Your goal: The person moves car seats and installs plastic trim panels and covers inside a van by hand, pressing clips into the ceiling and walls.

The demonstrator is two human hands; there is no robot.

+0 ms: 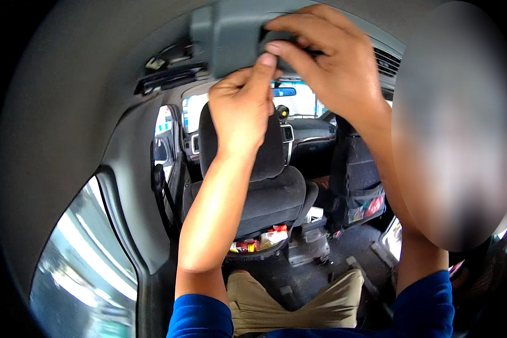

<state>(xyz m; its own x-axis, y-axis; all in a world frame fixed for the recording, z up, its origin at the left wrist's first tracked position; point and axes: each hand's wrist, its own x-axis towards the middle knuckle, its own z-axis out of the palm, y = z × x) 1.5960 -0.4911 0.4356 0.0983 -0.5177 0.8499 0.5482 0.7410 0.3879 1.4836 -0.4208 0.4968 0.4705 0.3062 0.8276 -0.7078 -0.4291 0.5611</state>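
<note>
Overhead, right hand (341, 53) pinches dark piece (281, 38); left hand (240, 104) at its lower edge, can't tell grip. Probably light, stiff; hold by edges.

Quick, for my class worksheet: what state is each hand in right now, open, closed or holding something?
Left hand: curled; whether it holds anything cannot be told.
Right hand: closed around a dark piece by the grey panel.
</note>
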